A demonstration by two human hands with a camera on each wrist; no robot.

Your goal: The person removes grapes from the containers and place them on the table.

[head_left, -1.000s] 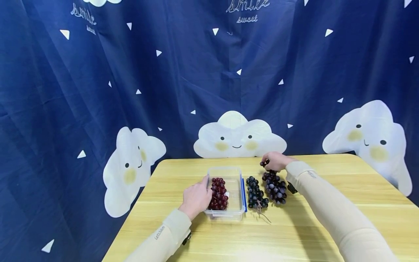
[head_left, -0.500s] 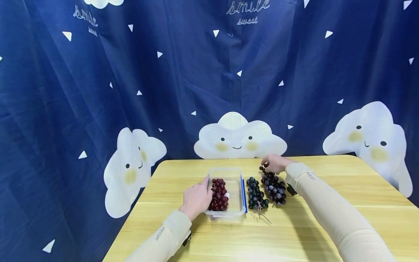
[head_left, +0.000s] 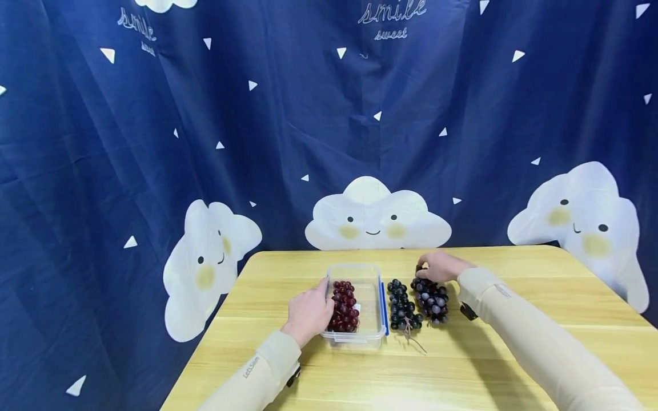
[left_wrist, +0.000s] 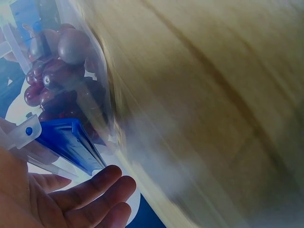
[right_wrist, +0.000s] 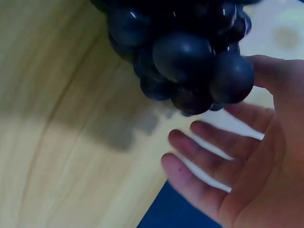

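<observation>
A clear plastic food container point(head_left: 360, 337) with blue latches stands on the table, holding a bunch of red grapes point(head_left: 343, 308). My left hand point(head_left: 308, 311) grips its left wall; the left wrist view shows the fingers beside a blue latch point(left_wrist: 71, 140). To the right of the container lies a bunch of black grapes point(head_left: 401, 307) with its bare stem towards me. Beyond that, my right hand point(head_left: 441, 267) pinches the far end of a dark purple bunch of grapes point(head_left: 433, 299). The right wrist view shows the remaining fingers spread below the fruit; the pinching fingertips are partly hidden.
A light wooden table point(head_left: 288, 388) carries everything. A dark blue curtain point(head_left: 277, 114) with white clouds hangs just behind its far edge.
My right hand has shifted slightly right and nearer to me, and the far tip of the purple grapes has moved with it. The left hand and container have stayed put.
</observation>
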